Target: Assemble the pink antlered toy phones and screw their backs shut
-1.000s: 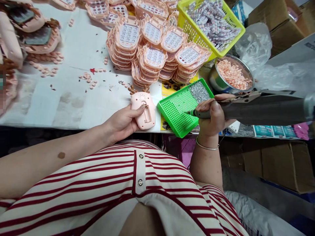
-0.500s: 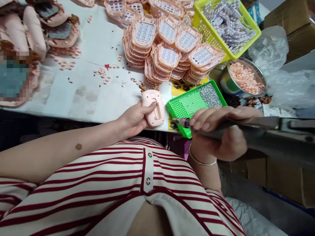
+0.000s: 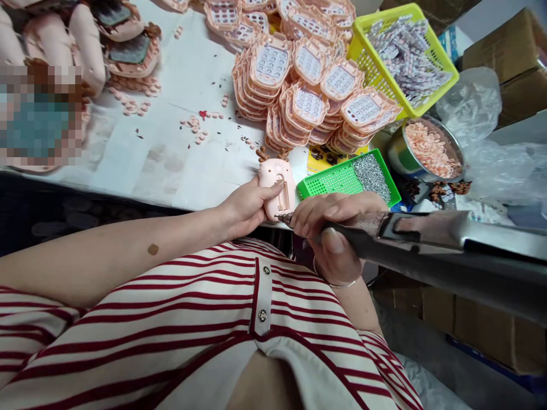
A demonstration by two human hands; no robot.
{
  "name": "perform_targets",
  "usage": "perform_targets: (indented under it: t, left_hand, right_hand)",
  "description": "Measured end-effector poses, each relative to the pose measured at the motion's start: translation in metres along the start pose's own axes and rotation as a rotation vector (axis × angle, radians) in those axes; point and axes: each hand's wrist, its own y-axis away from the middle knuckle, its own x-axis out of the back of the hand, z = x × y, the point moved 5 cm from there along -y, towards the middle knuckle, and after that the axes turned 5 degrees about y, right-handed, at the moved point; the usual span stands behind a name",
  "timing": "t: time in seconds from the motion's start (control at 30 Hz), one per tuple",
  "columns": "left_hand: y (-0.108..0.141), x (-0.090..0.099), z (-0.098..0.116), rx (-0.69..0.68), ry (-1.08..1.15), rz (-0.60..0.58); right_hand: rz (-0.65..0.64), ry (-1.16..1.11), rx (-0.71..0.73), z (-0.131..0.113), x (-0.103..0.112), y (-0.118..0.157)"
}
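A pink plastic toy casing [image 3: 273, 171] with brown antlers lies back side up at the table's front edge, its long battery slot showing. My left hand [image 3: 248, 208] grips it from the left, thumb across the slot. My right hand [image 3: 333, 228] is wrapped round a dark and silver power screwdriver [image 3: 410, 233]. The driver's thin tip is at the lower end of the casing; whether a screw sits under it is too small to tell. Just beyond my right hand, a green basket [image 3: 327, 181] holds many small silver screws [image 3: 371, 173].
Stacked pink keypad shells [image 3: 271, 65] stand behind the casing. A yellow basket [image 3: 363, 42] of packets and a metal pot [image 3: 397, 149] of pink parts are at the right. More toy parts [image 3: 128, 54] lie at the left, with small pink pieces [image 3: 196, 130] scattered mid-table.
My right hand has brought the screwdriver left, from over the green basket to the casing's lower end. My left hand still holds the casing. The whole view has shifted slightly.
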Motion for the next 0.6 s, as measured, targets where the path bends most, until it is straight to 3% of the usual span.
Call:
perform_targets:
  t: [0.1, 0.23, 0.43, 0.6]
  left_hand:
    - [-0.001, 0.000, -0.001, -0.003, 0.023, 0.013]
    - [-0.001, 0.000, -0.001, -0.001, 0.009, 0.017]
    - [0.000, -0.002, 0.000, 0.006, 0.011, -0.020]
    - [0.001, 0.006, 0.004, -0.007, 0.036, -0.009]
  right_hand:
    - [-0.058, 0.024, 0.028, 0.003, -0.006, -0.004]
    - [-0.084, 0.097, -0.045, 0.009, -0.008, -0.007]
    - [-0.113, -0.118, 0.034, 0.008, -0.011, -0.004]
    - [-0.058, -0.109, 0.087, -0.018, 0.014, 0.003]
